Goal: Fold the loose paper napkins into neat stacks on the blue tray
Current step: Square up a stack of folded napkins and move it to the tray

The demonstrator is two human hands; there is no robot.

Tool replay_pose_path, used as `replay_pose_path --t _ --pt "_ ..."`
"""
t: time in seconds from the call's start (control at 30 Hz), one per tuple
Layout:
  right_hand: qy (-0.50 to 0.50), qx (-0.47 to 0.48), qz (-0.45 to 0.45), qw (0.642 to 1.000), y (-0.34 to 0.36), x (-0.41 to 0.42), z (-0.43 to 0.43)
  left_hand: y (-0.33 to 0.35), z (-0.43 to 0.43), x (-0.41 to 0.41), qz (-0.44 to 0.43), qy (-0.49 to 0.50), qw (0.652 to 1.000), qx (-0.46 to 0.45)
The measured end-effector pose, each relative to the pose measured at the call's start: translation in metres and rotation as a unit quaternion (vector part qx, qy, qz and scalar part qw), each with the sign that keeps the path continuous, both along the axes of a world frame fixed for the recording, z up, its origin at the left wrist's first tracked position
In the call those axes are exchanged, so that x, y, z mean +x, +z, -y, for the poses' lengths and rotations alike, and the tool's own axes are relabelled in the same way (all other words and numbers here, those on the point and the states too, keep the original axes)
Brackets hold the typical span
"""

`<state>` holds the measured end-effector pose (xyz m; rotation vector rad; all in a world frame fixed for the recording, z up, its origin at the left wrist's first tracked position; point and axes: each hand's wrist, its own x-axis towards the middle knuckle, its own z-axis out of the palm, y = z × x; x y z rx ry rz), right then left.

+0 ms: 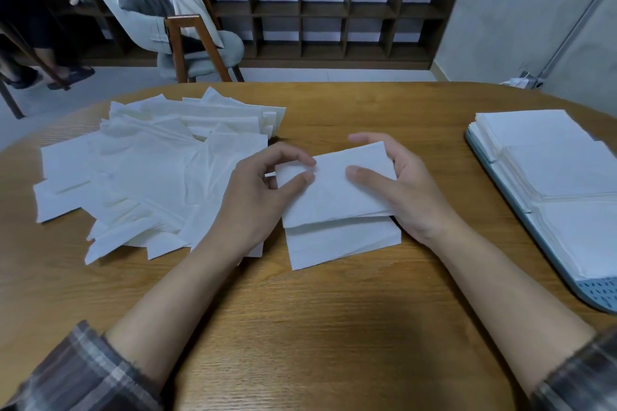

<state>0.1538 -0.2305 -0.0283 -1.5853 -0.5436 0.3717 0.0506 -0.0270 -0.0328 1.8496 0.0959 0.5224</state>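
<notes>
a white paper napkin (334,192) sits in the middle of the wooden table (300,327), just in front of the person. its upper layer is lifted and held between both hands, while a lower layer (344,243) lies flat on the wood and sticks out past the near edge; whether these are one folded sheet or two cannot be told. the left hand (263,190) pinches the napkin's left edge between thumb and curled forefinger. the right hand (397,183) grips the right side, thumb laid on top and fingers curled round the far corner and underneath. both forearms reach in from plaid sleeves (76,374) at the bottom corners.

just left of the left hand, a wide loose pile of unfolded napkins (150,170) is spread untidily over the table, sheets overlapping at all angles. well apart to the right, at the table's edge, the blue tray (597,294) carries neat stacks of folded napkins (551,157) set side by side, its perforated near end bare.

beyond the table stands a grey chair (187,37) with wooden legs and cloth draped over its back, and behind it a dark wooden cubby shelf (334,10) runs along the wall. at far left another person's feet in sandals (70,75) rest on the floor
</notes>
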Motion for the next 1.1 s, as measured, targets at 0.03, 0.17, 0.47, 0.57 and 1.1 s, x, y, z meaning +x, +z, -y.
replay_pose_path --t 0.03,0.17,0.47,0.57,1.1 --pt "0.003 -0.013 0.017 1.000 0.000 -0.001 -0.001 -0.002 -0.001 0.000 -0.007 -0.008 1.000 -0.008" --pt "0.006 -0.071 0.068 0.995 0.003 -0.004 -0.001 -0.007 -0.002 0.001 -0.026 -0.017 0.999 -0.015" --pt "0.015 -0.048 0.139 0.989 0.002 -0.005 -0.002 -0.006 -0.003 0.002 -0.045 -0.003 0.999 0.002" --pt "0.017 -0.013 0.154 0.988 0.002 -0.003 0.000 -0.006 -0.003 0.002 -0.035 0.031 0.999 0.023" --pt "-0.121 -0.048 0.115 0.985 -0.005 0.016 0.007 -0.005 0.004 -0.004 -0.014 -0.011 0.977 0.212"
